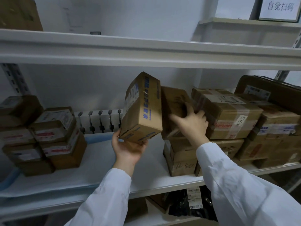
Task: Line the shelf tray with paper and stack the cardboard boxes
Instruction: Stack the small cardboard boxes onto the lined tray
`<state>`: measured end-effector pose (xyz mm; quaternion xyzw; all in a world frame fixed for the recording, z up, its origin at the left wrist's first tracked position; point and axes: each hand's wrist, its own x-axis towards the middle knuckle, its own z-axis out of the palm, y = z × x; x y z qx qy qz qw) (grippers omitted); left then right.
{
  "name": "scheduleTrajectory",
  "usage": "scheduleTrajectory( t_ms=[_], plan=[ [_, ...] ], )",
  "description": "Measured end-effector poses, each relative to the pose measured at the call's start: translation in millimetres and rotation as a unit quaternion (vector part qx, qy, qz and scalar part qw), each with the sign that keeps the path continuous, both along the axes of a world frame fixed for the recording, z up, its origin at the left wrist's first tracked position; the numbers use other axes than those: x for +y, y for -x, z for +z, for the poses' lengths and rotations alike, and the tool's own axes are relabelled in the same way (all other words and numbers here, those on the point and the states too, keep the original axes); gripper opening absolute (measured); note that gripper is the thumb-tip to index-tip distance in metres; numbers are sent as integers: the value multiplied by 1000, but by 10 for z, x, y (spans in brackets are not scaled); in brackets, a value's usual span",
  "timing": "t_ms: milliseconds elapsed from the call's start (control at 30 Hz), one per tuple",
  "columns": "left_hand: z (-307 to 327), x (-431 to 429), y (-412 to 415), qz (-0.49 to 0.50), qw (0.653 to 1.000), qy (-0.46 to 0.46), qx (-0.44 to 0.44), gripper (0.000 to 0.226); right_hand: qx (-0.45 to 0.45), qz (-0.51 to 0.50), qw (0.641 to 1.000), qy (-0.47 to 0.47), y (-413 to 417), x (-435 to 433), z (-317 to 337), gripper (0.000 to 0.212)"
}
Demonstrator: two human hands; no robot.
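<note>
Printed box (142,108): tilted, long axis near upright, cupped from below by left hand (129,148). Right of it, right hand (192,123) grips blurred brown box (175,105) atop the stack.

Head cam, close, facing shelf (146,160)

- The right hand (191,123) is showing as a motion smear, so its grip on the brown box (175,108) is not readable.
- That box's print is blurring beyond reading.
- The left hand (128,147) is hiding the underside of the blue-printed box (141,108) that it is gripping.
- Right of the grips, the stack (276,128) is running off the picture's edge.
- Left of them, the label text on the small boxes (53,124) is coming out too small to read.
</note>
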<state>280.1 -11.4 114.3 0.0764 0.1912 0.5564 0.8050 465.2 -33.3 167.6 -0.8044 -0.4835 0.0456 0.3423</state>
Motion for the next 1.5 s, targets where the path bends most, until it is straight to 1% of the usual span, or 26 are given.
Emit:
scheduleTrajectory(
  t_ms=[33,67,100,133,167,200,233,300,367,433,533,600,633,667,700,733,767,867,900,1033,1067,1167,1200,1367,1433,1500],
  plan=[
    [-3,-3,22,6,1000,0,-8,36,99,23,994,-27,3,22,16,84],
    [-8,-6,45,11,1000,1,-14,37,232,48,969,-64,29,28,45,86],
    [-19,-1,76,13,1000,4,-21,40,362,65,924,-107,58,32,61,81],
    [-26,2,106,12,1000,6,-24,42,464,79,872,-137,80,30,81,66],
    [-41,7,129,9,1000,10,-25,46,534,92,827,-150,103,7,113,48],
    [-57,7,147,5,1000,13,-24,49,592,97,787,-146,110,0,132,39],
    [-82,13,162,2,1000,16,-23,53,648,96,743,-136,108,4,127,39],
    [-132,14,201,-3,999,22,-25,59,736,86,665,-95,126,21,76,49],
    [-186,5,262,-12,999,20,-33,63,784,77,614,-54,166,40,12,60],
    [-239,-14,339,-26,999,10,-20,64,805,68,588,-37,204,58,-56,65],
    [-328,-22,452,-13,1000,10,14,51,817,66,571,-42,266,66,-61,62],
    [-374,-9,527,3,1000,5,26,41,817,61,572,-46,317,79,-24,60],
    [-371,-10,567,9,1000,-1,25,40,813,58,576,-52,337,88,-9,58],
    [-359,-6,618,22,999,-12,20,52,808,59,583,-63,359,106,-8,56],
    [-370,19,670,35,999,-19,20,69,801,63,590,-72,379,126,-13,55],
    [-374,39,730,46,998,-17,26,80,797,70,594,-82,403,161,-32,54],
    [-389,58,795,53,998,-17,42,78,795,74,595,-93,427,195,-52,54],
    [-447,78,992,79,992,2,102,29,788,72,597,-136,514,309,-109,54],
    [-494,99,1067,97,987,13,127,27,787,74,596,-144,556,344,-110,53],
    [-657,219,1303,147,962,75,218,41,784,95,598,-133,747,487,-137,56],
    [-684,238,1329,145,957,97,233,38,784,101,600,-123,779,517,-156,59],
    [-743,290,1437,113,945,132,276,13,782,114,605,-94,937,603,-203,61],
    [-758,309,1470,105,943,138,285,10,782,115,607,-84,995,632,-217,60],
    [-835,418,1579,79,938,147,303,12,764,123,632,-34,1225,732,-241,53],
    [-864,480,1627,70,934,151,315,22,759,125,638,-15,1290,776,-249,51],
    [-898,537,1670,62,929,164,326,39,748,127,652,2,1334,820,-258,50]
  ],
)
